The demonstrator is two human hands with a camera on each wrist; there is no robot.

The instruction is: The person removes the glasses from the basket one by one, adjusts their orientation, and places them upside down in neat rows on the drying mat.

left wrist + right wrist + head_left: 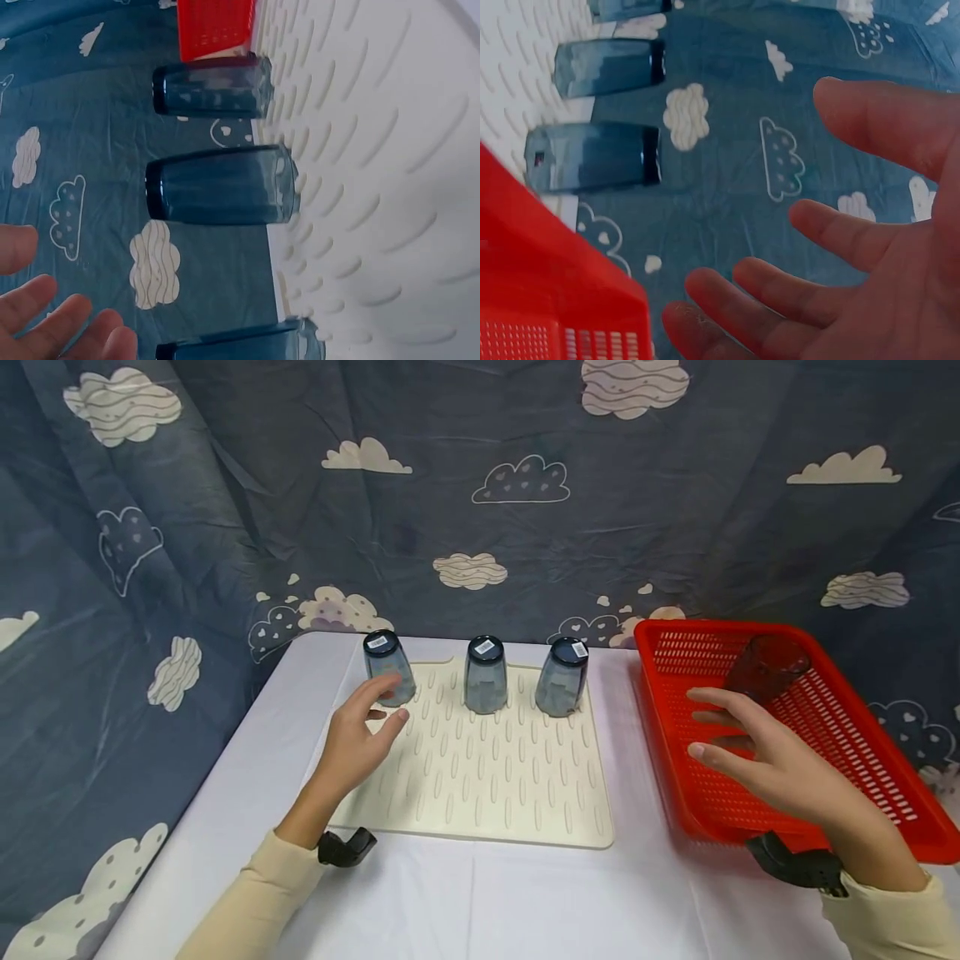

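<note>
Three blue-tinted drinking glasses stand upside down in a row along the back of a cream ribbed drying mat (480,785): the left glass (395,675), the middle glass (486,677) and the right glass (562,678). My left hand (358,735) hovers near the left glass, fingers apart and gripping nothing; in the head view its fingertips overlap that glass. Over the red basket (667,760) hangs my right hand (772,756), fingers spread and holding nothing. Another glass (768,664), dark against the red, lies inside the basket beyond that hand.
A white cloth (540,893) covers the table under the mat and basket. Behind it rises a dark blue curtain (450,518) with cloud prints, which also runs along the left side. The basket's raised rim stands right of the mat.
</note>
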